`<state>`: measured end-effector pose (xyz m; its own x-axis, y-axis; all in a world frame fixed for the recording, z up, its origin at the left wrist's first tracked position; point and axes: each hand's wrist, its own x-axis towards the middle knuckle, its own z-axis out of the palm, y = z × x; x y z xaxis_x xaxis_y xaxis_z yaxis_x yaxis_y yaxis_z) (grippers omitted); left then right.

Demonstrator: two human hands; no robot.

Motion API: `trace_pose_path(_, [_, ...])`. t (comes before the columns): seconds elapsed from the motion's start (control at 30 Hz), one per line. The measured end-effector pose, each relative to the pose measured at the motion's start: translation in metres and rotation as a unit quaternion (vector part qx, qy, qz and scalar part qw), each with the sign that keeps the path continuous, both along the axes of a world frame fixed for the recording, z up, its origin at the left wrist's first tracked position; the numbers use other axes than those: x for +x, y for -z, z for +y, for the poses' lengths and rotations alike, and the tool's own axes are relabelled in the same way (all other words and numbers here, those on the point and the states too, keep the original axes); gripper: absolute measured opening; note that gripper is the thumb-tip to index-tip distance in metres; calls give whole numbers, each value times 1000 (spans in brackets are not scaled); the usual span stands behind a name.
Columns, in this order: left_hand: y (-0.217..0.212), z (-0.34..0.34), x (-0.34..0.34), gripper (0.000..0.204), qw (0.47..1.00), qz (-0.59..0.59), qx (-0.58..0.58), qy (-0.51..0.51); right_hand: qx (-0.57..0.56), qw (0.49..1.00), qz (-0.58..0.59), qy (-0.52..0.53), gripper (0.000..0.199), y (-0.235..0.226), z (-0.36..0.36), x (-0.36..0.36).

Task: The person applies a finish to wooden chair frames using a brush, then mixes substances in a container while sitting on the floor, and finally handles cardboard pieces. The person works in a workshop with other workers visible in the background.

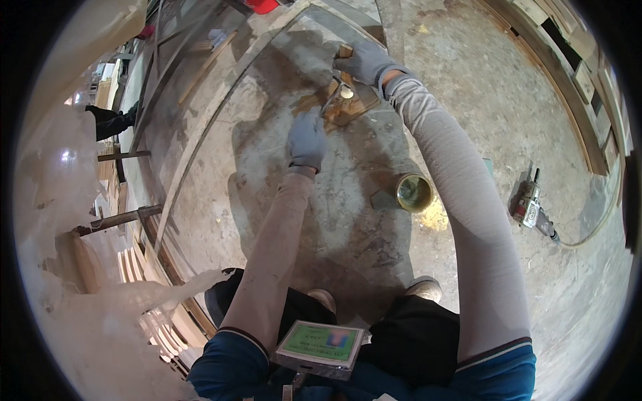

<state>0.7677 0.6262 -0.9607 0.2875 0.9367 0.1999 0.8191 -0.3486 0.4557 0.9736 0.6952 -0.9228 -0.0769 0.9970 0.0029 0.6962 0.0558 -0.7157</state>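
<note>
both hands (338, 100) outstretched, perhaps gripping wood (344, 107)

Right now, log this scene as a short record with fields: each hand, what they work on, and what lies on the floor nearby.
left hand: gloved, gripping a thin metal tool that points at the wood piece
right hand: gloved, resting on the top of the wood piece
wood piece: small, brown, lying flat on the concrete floor
tin can: open, yellowish inside, right of the left forearm
power tool: on the floor at far right, cable attached
</note>
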Motion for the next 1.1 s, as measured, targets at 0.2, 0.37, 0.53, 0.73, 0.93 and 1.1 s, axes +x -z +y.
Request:
trace_pose_path(0.2, [12,5,-14,27,997,-64,-32,-27,-43,998,30,28,32,-9,-4,-14])
trace_pose_path(0.37, [31,4,3,28,994,-91,-48,-33,101,994,-41,-19,31,19,9,13])
trace_pose_path(0.53, [51,4,-15,27,997,-71,-26,-22,5,998,55,29,32,6,-1,-1])
trace_pose_path(0.73, [52,9,-15,26,996,-83,-25,-22,32,998,54,18,35,0,-5,5])
trace_pose_path(0.93, [-4,12,7,20,998,56,-4,0,24,996,65,60,38,5,-8,6])
trace_pose_path(1.1, [-47,32,22,14,967,240,56,62,7,998,45,52,40,1,-5,5])
